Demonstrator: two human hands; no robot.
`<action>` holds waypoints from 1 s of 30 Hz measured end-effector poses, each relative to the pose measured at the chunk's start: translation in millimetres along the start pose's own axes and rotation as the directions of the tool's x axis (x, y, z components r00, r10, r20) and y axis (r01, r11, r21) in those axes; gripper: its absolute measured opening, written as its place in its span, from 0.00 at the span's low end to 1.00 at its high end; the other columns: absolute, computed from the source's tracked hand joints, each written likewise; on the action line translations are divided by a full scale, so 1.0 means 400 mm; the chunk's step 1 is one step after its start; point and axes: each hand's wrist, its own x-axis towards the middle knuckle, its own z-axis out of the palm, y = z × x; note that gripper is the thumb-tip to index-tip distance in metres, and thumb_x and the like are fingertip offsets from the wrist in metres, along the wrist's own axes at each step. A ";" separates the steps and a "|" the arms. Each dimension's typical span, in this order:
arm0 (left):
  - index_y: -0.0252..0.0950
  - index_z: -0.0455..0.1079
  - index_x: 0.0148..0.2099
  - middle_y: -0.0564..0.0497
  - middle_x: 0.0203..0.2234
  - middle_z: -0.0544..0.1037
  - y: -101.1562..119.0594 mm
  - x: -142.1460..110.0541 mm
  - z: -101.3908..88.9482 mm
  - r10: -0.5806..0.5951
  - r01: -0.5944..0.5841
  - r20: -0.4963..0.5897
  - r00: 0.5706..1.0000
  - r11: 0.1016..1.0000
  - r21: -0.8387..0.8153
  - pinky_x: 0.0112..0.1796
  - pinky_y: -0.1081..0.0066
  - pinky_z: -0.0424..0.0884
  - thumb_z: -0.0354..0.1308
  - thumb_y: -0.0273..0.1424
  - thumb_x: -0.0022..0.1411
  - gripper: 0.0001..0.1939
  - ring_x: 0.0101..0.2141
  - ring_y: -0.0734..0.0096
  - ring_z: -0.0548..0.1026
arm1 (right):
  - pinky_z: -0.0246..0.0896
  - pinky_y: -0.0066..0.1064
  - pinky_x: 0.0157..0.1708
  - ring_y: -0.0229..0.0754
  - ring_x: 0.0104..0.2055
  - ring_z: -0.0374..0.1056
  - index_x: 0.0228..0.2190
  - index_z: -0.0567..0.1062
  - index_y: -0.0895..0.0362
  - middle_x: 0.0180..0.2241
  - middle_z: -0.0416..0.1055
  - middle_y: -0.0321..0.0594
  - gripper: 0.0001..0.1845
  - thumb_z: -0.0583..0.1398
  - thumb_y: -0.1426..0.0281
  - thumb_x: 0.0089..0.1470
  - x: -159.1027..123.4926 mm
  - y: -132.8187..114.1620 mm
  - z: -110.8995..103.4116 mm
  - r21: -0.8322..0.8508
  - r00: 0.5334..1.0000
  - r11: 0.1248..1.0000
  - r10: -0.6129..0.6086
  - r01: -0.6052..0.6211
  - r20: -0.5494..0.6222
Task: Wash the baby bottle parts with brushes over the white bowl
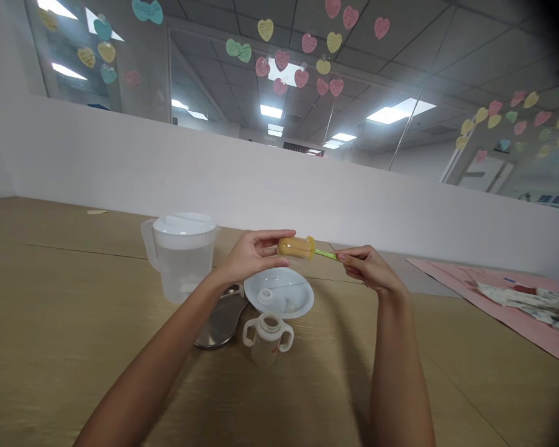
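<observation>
My left hand (251,256) is raised above the white bowl (279,292), its fingers closed around a small clear piece I cannot name, into which the yellow sponge head of a bottle brush (296,247) is pushed. My right hand (367,267) pinches the brush's green handle (326,254) at its right end. Below, on the wooden table (74,323), stands an open baby bottle with two handles (267,335). Small white bottle parts lie in the bowl.
A clear water pitcher with a white lid (181,254) stands left of the bowl. A shiny metal tray (221,320) lies beside the bottle. A pink cloth with printed fabric (507,304) covers the table's right side. A white partition wall runs behind.
</observation>
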 end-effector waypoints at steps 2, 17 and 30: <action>0.34 0.67 0.48 0.45 0.50 0.68 0.000 0.000 0.001 0.001 -0.001 -0.003 1.000 1.000 0.004 0.51 0.61 0.64 0.66 0.29 0.43 0.27 0.49 0.59 0.67 | 0.30 0.26 0.17 0.26 0.17 0.37 0.21 0.71 0.62 0.15 0.42 0.27 0.18 0.63 0.59 0.41 0.002 0.004 -0.002 0.009 1.000 1.000 0.007 -0.007 0.013; 0.34 0.68 0.48 0.45 0.49 0.69 -0.001 -0.001 0.000 0.012 -0.011 -0.012 1.000 0.999 0.044 0.51 0.60 0.64 0.66 0.30 0.42 0.27 0.48 0.59 0.68 | 0.30 0.26 0.18 0.27 0.18 0.37 0.28 0.76 0.64 0.15 0.41 0.27 0.19 0.63 0.59 0.41 -0.002 0.006 -0.009 -0.006 0.995 0.999 0.053 -0.052 0.080; 0.37 0.69 0.47 0.48 0.49 0.70 0.017 -0.013 -0.001 0.068 -0.072 0.037 0.997 0.990 0.120 0.52 0.60 0.62 0.66 0.30 0.42 0.26 0.49 0.60 0.67 | 0.31 0.24 0.16 0.26 0.15 0.38 0.23 0.77 0.63 0.12 0.48 0.29 0.17 0.65 0.60 0.37 -0.006 0.032 -0.027 0.154 0.990 0.978 -0.143 0.142 -0.007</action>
